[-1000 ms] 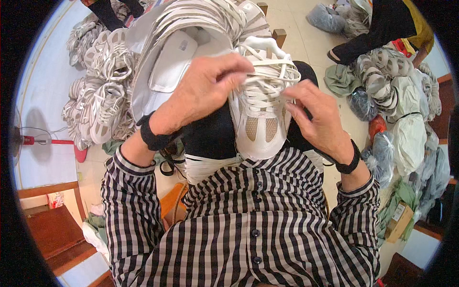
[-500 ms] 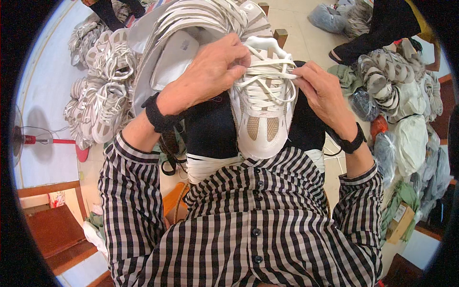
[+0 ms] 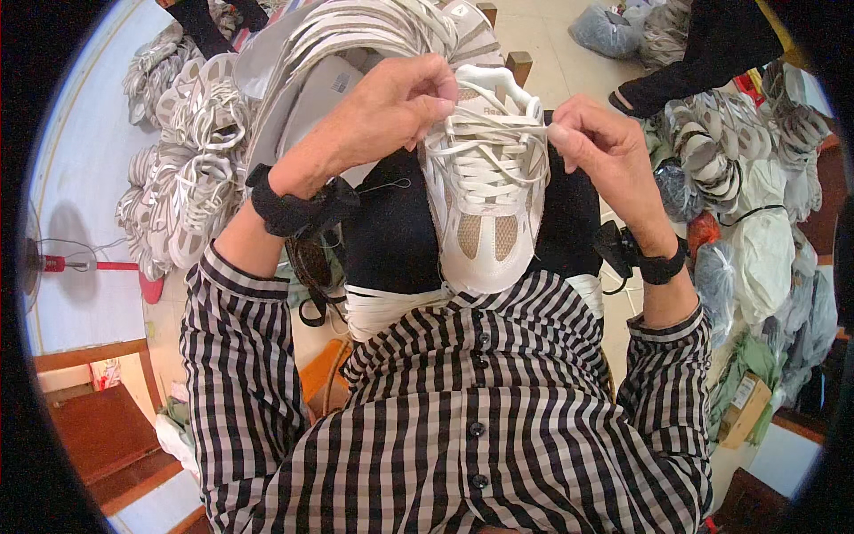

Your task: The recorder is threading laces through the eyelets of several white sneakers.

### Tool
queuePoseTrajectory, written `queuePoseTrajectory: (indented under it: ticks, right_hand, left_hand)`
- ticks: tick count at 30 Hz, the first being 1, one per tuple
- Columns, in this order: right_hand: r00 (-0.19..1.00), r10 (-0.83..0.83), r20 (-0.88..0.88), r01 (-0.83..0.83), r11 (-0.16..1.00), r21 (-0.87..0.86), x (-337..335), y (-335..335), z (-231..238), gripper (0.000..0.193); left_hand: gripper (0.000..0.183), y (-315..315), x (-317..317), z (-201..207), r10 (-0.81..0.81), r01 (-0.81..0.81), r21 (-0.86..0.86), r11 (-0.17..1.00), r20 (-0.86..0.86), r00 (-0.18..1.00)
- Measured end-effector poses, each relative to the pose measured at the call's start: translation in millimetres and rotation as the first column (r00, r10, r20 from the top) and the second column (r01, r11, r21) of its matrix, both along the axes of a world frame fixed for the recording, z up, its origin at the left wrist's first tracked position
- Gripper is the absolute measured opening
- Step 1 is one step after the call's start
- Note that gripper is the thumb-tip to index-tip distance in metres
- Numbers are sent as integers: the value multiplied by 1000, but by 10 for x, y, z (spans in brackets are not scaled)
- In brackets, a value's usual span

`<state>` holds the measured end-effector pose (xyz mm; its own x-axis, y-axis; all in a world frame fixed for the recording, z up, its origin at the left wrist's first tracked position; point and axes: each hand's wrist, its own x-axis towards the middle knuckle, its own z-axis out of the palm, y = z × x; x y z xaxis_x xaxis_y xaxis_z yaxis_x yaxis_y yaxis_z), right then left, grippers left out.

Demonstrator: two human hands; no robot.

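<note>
A white and beige sneaker [image 3: 489,262] lies on my lap, toe toward me. Its cream shoelace [image 3: 485,182] crosses the tongue in several rows. On the left of the collar, my left hand [image 3: 400,105] is closed in a pinch on the shoelace, its fingertips partly hidden. My right hand [image 3: 607,147] pinches the shoelace on the other side, thumb against forefinger. Between the hands the strands run nearly level across the upper eyelets, and look taut toward the right. A black band sits on each wrist.
A stack of pale shoe parts [image 3: 356,40] curves behind my left hand. Bundles of uppers [image 3: 200,169] lie at the left. More bundles [image 3: 712,142] and plastic bags [image 3: 756,249] line the right side. Another person's dark-clothed leg [image 3: 676,80] reaches in at the upper right. A bundle of white laces [image 3: 391,311] lies across my lap.
My hands have drawn slightly apart, the left moving left and the right moving up and right. The loose loop on the shoe's right side has been pulled in, and the top strands look tighter.
</note>
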<state>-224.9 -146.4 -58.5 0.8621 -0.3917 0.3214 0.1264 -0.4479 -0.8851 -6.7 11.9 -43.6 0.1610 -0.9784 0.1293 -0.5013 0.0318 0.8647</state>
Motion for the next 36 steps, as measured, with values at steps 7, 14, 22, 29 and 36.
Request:
queuePoseTrajectory:
  ticks: [7, 14, 22, 29, 36]
  right_hand:
    - [943, -320, 95, 315, 947, 60, -45, -170, -324, 15]
    - [941, -285, -182, 132, 804, -580, -359, 1, -612, 48]
    - [955, -296, 8, 163, 501, -850, -206, 97, -801, 70]
    - [984, -161, -82, -6, 425, -905, -277, 57, -827, 67]
    - [952, -180, 247, 305, 599, -741, -81, -124, -794, 67]
  left_hand:
    - [24, 190, -105, -7, 331, -212, -343, 915, 337, 882]
    - [48, 694, -131, 150, 614, -55, -626, 778, 737, 283]
    - [65, 389, 969, 262, 410, -402, -228, 887, 788, 458]
    - [58, 391, 1161, 281, 332, -258, -218, 941, 741, 583]
    - [37, 254, 1044, 518, 280, -183, -212, 960, 703, 654]
